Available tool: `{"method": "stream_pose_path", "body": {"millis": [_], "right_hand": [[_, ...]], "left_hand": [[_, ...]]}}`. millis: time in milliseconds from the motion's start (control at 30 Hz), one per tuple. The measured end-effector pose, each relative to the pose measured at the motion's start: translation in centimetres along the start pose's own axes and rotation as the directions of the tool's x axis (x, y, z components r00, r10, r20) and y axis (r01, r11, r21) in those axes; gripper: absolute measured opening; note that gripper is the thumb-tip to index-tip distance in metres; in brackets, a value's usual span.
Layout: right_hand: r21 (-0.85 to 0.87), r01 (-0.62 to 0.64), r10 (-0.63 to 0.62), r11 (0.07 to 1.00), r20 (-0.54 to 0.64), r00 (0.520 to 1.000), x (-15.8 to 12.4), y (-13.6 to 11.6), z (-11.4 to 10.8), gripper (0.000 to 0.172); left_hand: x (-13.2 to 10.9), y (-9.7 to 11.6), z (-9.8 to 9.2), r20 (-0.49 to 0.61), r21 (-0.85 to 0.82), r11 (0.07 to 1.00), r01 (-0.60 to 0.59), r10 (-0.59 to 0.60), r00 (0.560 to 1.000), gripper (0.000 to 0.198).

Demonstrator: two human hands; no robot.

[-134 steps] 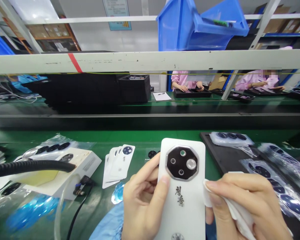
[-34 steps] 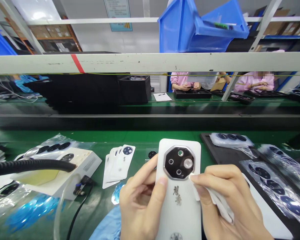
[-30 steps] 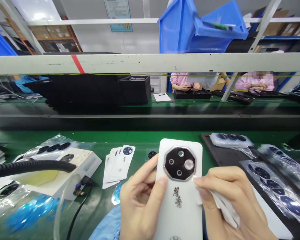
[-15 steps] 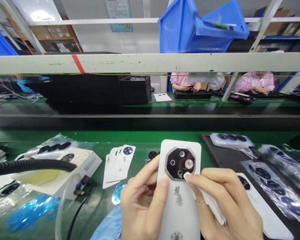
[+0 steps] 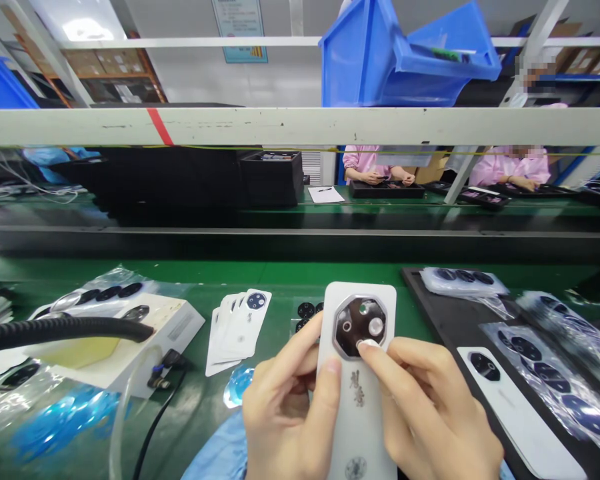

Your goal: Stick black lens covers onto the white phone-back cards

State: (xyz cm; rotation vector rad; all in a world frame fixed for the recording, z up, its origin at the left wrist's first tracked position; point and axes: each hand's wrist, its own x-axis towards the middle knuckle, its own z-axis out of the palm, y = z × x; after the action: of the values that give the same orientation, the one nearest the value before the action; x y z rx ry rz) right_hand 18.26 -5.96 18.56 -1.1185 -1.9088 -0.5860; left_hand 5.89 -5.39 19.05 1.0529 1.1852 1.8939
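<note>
White and phone-shaped, the back panel [image 5: 359, 423] is held above the near side of the green bench [image 5: 270, 272], its dark camera window [image 5: 351, 319] toward the far edge; the left hand [image 5: 290, 417] pinches its left edge, thumb on the face; the right hand [image 5: 430, 400] bunches its fingers, pinching white cloth [image 5: 370, 343] at the window's lower rim; to the left lie a fan of white panels [image 5: 239, 330] and a blue film disc [image 5: 237, 387]; toward the bench's left edge sits a white box [image 5: 177, 325], a black hose [image 5: 65, 328] in front; on the right side, a black tray [image 5: 430, 301] carries another white panel [image 5: 515, 403] and bagged black lens parts [image 5: 553, 375].
</note>
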Motion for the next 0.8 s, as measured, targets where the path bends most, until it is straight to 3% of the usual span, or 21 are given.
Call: {"method": "stream_pose_path", "body": {"millis": [267,367,533,800], "right_hand": [[0.072,-0.036,0.037,0.997,-0.014,0.999,0.4,0.2,0.1,0.034],[0.171,-0.076,0.089,0.982,-0.07,0.994,0.8,0.1,-0.3,0.024],[0.246,-0.176,0.206,0.953,-0.102,0.973,1.3,-0.1,-1.6,0.016],[0.252,-0.105,0.13,0.962,-0.088,0.988,1.2,0.2,-2.3,0.018]], "left_hand": [[0.1,0.2,0.1,-0.009,-0.013,1.0,0.004,-0.004,1.0,0.028],[0.6,0.5,-0.2,0.067,-0.032,0.999,0.011,-0.009,0.998,0.027],[1.3,1.0,-1.0,0.185,0.044,0.993,0.11,-0.116,0.976,0.038],[1.2,1.4,-0.8,0.204,-0.008,0.97,0.242,-0.235,0.95,0.038]]}}
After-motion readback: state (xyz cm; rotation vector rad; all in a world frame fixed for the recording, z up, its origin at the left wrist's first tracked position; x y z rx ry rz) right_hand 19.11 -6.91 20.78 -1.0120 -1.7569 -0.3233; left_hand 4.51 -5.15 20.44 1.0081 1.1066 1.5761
